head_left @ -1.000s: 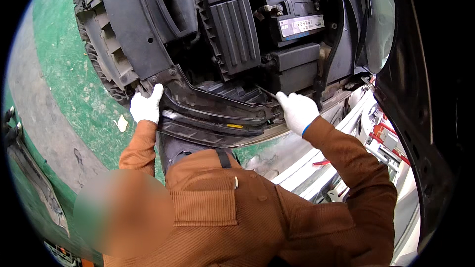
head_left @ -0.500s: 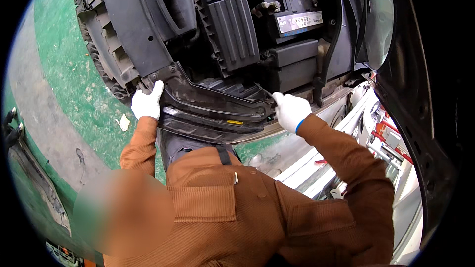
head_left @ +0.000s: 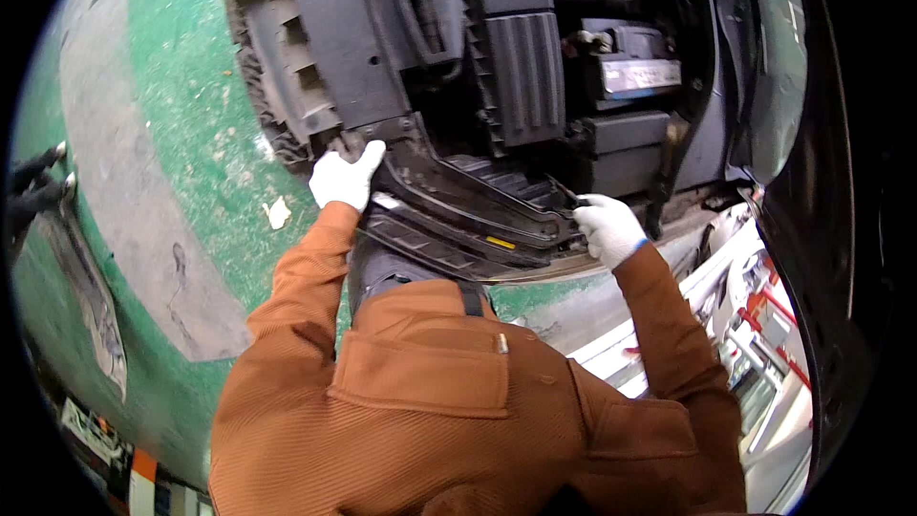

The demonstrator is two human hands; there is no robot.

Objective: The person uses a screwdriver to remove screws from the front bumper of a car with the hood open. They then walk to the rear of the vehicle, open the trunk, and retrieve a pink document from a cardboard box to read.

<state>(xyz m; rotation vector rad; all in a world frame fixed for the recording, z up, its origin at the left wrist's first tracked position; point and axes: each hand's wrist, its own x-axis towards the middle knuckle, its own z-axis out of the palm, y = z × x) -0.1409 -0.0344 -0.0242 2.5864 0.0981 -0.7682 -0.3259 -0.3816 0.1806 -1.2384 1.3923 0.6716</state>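
Note:
A long, curved black part with a yellow label, which looks like a headlight assembly [head_left: 458, 229], lies along the front corner of a car's engine bay. My left hand [head_left: 346, 177], in a white glove, grips its inner end, thumb on top and fingertips hidden past the edge. At the outer end my right hand [head_left: 609, 227], also gloved, is closed with its fingers curled. A thin dark rod-like tool [head_left: 565, 193] reaches from its fingers into the gap behind the part; its tip cannot be made out.
Beyond are a ribbed black air filter box [head_left: 523, 76] and a battery [head_left: 635, 72]. The raised hood [head_left: 821, 229] stands at right. Tyre-like black edging and exposed front-end parts line the left. A removed trim piece [head_left: 91, 296] lies on the green floor [head_left: 181, 67].
The view has shifted, so the car and both hands appear farther right. My left hand keeps its grip. My right hand has turned slightly, and the dark rod shows more clearly at its fingers.

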